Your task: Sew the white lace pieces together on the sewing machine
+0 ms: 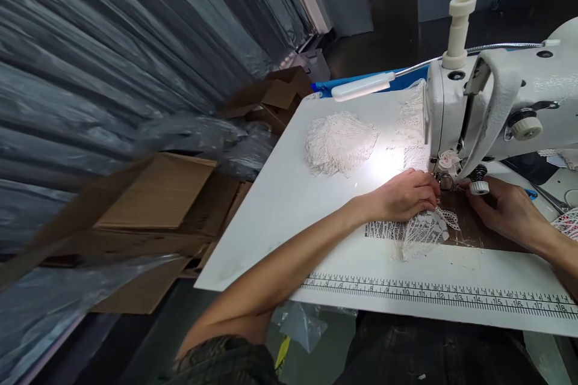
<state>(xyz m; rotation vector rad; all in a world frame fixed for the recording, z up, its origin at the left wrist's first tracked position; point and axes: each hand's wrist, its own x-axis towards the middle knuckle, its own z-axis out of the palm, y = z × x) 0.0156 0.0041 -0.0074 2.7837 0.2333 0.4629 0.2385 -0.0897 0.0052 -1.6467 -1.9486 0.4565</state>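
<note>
White lace fabric [422, 233] lies at the needle area of a white sewing machine [501, 102], part of it hanging toward the front of the table. With fingers curled and pressed together, my left hand [409, 195] grips the lace just left of the presser foot [446, 182]. On the other side, my right hand [508, 207] has its thumb and fingers drawn together close by the foot. A knob partly covers those fingertips, and what they hold cannot be made out. More lace shows behind the needle.
A pile of white lace pieces [341, 141] rests on the white table [271, 216], under a lit lamp [363, 86]. A printed ruler [433, 295] runs along the front edge. Scissors [551, 198] lie at the right. Open cardboard boxes [156, 192] stand at the left.
</note>
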